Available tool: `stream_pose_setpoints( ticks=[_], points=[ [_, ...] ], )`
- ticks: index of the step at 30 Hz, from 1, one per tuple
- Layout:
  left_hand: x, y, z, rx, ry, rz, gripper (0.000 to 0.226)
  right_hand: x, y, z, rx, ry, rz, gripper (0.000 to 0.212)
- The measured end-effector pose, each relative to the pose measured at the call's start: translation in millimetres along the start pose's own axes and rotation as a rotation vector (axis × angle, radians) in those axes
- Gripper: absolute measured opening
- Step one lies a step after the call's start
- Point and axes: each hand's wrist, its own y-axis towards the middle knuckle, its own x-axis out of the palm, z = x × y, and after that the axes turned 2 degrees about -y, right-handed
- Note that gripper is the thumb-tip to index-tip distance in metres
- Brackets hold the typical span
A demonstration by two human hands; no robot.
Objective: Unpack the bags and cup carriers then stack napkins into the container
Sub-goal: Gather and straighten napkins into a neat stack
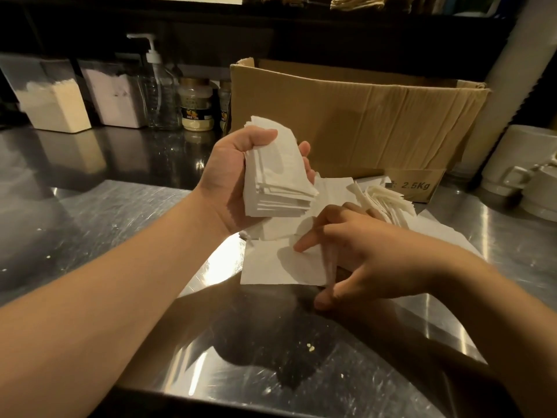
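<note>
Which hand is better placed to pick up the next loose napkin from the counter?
The right hand, probably. Its fingers already touch the loose napkins lying flat on the steel counter, while the left hand is raised and full, gripping a thick napkin stack.

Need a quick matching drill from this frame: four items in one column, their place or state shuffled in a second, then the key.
Column 1
1. napkin stack
2. cardboard box
3. pump bottle
4. right hand

Column 2
A. standing at the back left, beside the jars
B. fingers spread over a flat napkin on the counter
C. held off the counter in the left hand
D. open, behind the loose napkins, marked 2.5Kg

Pairs: 1-C, 2-D, 3-A, 4-B
</note>
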Motion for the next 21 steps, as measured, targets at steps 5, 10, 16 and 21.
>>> stream_pose_setpoints(
  ticks=[5, 10, 16, 21],
  points=[
    [-1.9, 1.0, -1.1, -0.015, -0.012, -0.007, 0.06, 1.2, 0.1, 0.9, -0.05, -0.071, 0.008, 0.06],
    [-1.7, 0.6, -1.1, -0.019, -0.021, -0.019, 0.056, 4.7, 2.7, 6.4, -0.119, -0.047, 0.086, 0.035],
    [-3.4, 1.3, -1.0, -0.024, 0.016, -0.023, 0.055, 4.7, 7.6, 8.4, -0.152, 0.026, 0.114, 0.012],
    [-3.0, 1.5, -0.5, -0.017, 0.016, -0.009, 0.056, 4.1, 9.6, 9.7, -0.15, 0.05, 0.231, 0.018]
  ],
)
